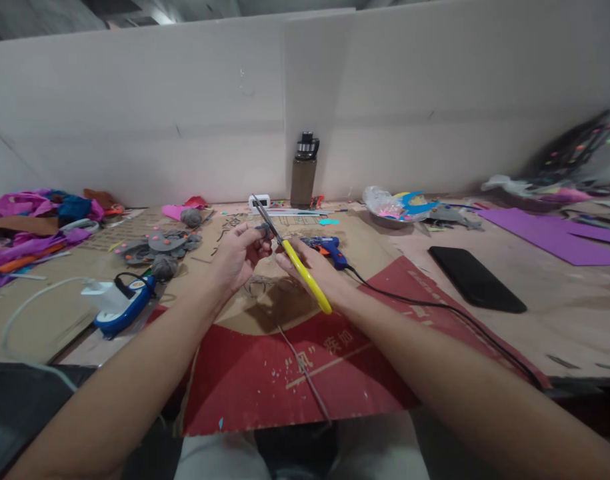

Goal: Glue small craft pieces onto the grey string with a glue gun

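Note:
My right hand (312, 270) grips yellow-handled scissors (289, 253), their blades pointing up and to the left. My left hand (239, 253) pinches a small grey felt piece (263, 230) right against the blades. Both hands hover above a sheet of brown and red cardboard (295, 373) at the middle of the table. A thin grey strand trails from under the hands down across the cardboard.
A blue glue gun (329, 250) with a black cord lies just behind my right hand; a second blue glue gun (125, 303) lies left. Grey felt shapes (159, 247), a water bottle (305, 173), a black phone (477, 279), purple sheets (545, 230) and crepe scraps (35, 220) surround.

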`<state>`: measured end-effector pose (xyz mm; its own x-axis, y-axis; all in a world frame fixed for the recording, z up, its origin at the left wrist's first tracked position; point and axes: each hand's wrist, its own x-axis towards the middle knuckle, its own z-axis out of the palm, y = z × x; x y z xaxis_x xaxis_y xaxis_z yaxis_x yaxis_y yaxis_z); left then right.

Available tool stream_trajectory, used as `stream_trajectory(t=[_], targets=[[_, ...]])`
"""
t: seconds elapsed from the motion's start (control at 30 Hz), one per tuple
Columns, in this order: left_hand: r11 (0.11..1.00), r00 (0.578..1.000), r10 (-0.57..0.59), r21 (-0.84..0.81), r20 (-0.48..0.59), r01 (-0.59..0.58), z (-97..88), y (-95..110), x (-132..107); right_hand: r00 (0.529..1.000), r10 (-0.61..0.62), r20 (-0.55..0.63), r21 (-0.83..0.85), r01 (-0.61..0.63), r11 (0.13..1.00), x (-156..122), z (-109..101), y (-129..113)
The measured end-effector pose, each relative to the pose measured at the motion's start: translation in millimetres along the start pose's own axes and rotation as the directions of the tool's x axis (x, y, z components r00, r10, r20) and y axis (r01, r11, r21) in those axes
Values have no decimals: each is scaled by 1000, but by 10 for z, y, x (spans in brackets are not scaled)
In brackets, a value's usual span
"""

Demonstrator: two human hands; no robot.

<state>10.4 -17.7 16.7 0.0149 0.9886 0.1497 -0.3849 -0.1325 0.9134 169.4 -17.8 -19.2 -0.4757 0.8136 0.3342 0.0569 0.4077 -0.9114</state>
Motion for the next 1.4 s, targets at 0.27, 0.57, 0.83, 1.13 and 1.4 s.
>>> stream_trajectory(t=[0.27, 0.57, 0.83, 1.13, 1.4], targets=[[1000, 1000, -17, -16, 10, 17, -19, -1, 6, 1000, 22, 5, -17, -22, 1000, 0, -9, -15], [1000, 1000, -16, -19, 19, 16, -39, -15, 27, 1000, 23, 19, -131, -21, 991, 8, -22, -3], [999, 999, -18, -39, 41, 19, -44, -16, 27, 999, 8, 35, -128, -3, 992, 1, -13, -17], [999, 1000, -21, -25, 19, 22, -44, -14, 29, 999, 14, 30, -173, -9, 985, -1, -28, -37], [1000, 999, -7, -12, 42, 8, -48, -16, 27, 1000, 12, 24, -194, -7, 981, -3, -33, -11]])
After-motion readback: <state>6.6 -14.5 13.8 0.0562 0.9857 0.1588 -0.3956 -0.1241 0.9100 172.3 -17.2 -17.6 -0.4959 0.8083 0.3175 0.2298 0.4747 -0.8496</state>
